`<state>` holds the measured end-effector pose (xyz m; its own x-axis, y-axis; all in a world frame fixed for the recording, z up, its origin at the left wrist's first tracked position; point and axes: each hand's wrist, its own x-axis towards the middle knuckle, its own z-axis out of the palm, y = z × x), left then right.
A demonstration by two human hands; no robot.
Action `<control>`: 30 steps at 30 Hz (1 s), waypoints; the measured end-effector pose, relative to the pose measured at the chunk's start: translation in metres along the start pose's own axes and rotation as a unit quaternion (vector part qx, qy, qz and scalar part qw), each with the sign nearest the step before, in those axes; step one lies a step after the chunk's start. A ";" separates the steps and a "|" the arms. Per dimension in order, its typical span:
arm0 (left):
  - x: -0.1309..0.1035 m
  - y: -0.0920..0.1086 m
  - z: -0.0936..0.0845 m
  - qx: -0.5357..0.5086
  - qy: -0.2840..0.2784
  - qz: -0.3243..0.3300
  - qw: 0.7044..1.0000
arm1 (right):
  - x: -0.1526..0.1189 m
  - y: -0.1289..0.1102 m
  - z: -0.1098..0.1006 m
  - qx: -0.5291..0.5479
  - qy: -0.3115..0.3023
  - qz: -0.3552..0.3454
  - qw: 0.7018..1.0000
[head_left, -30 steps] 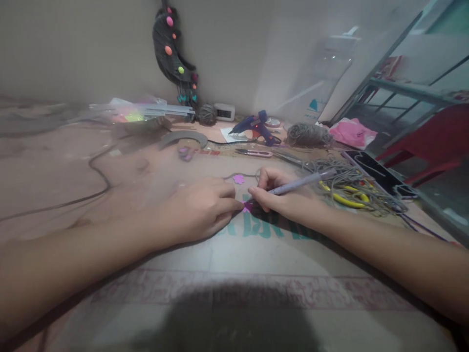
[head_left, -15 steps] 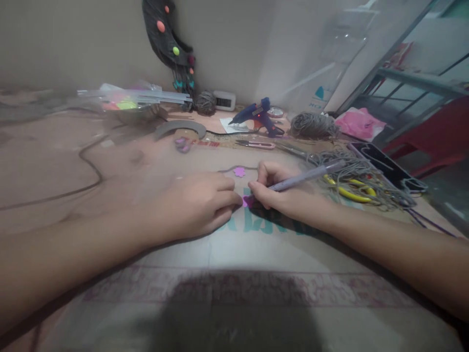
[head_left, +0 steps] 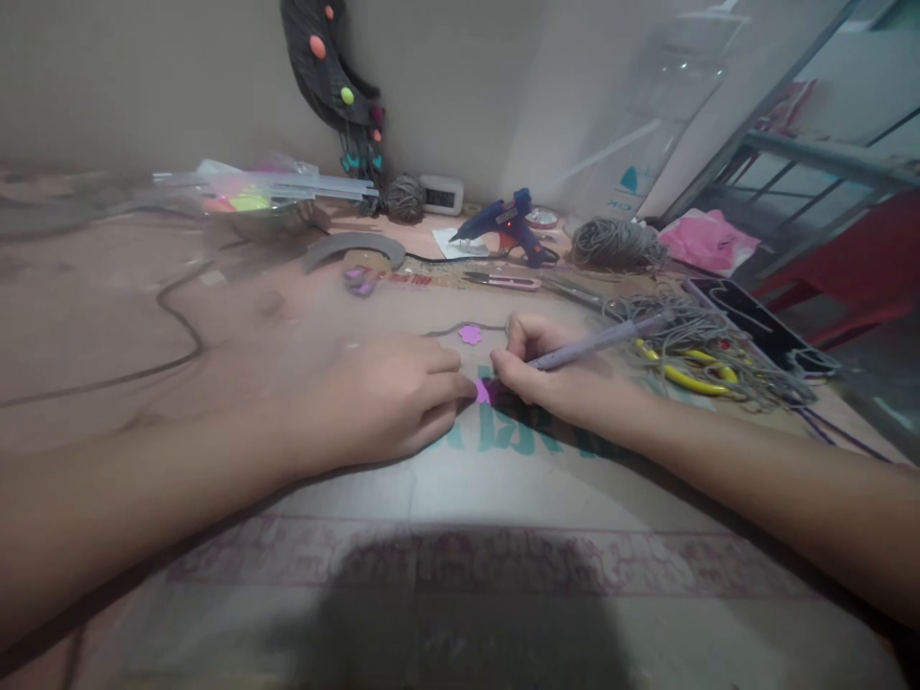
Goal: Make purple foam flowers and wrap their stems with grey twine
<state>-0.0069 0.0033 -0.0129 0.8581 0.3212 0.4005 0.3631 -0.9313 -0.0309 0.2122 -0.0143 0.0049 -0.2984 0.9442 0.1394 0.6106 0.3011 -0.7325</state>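
At the far left of the surface (head_left: 79, 316), a dark cord (head_left: 176, 309) lies in a loose bend. Beyond it I see a bowl (head_left: 269, 223) with a clear bag and several clear sticks (head_left: 323, 188) lying across the top. On the wall above hangs a dark crescent ornament (head_left: 306, 81) dotted with bright beads. Next come a grey arc (head_left: 352, 249) and, just in front of it, some small purple pieces.

The left hand (head_left: 402, 398) rests palm down on a printed sheet (head_left: 359, 498), fingers bent together, its fingertips at the left edge of a purple piece (head_left: 482, 391); I cannot tell whether they pinch it or only press it. That piece sits between the two hands, and a purple flower (head_left: 471, 334) lies flat just behind it, near a dark strand.

Farther back stand a ball of yarn and a white clock (head_left: 442, 195), then a blue glue gun (head_left: 503, 226). The right hand (head_left: 539, 369) is closed around a pale pen (head_left: 589, 343), slanting up to the right; its tip is hidden. Rightmost on the surface are tangled grey yarn (head_left: 682, 331) with yellow handles in it, and a phone (head_left: 754, 326).
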 end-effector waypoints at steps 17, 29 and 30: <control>0.002 0.003 -0.003 0.006 -0.005 -0.014 1.000 | 0.000 -0.003 0.001 0.053 -0.039 0.022 0.998; 0.000 0.002 -0.001 0.003 -0.004 -0.009 1.000 | 0.002 -0.002 -0.002 0.009 -0.025 0.018 0.999; 0.000 0.002 -0.002 0.003 -0.003 -0.008 1.000 | 0.002 -0.002 -0.002 0.003 -0.021 0.018 1.000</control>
<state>-0.0066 0.0011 -0.0113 0.8546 0.3367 0.3954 0.3786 -0.9250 -0.0306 0.2118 -0.0128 0.0075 -0.3073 0.9478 0.0857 0.6167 0.2669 -0.7406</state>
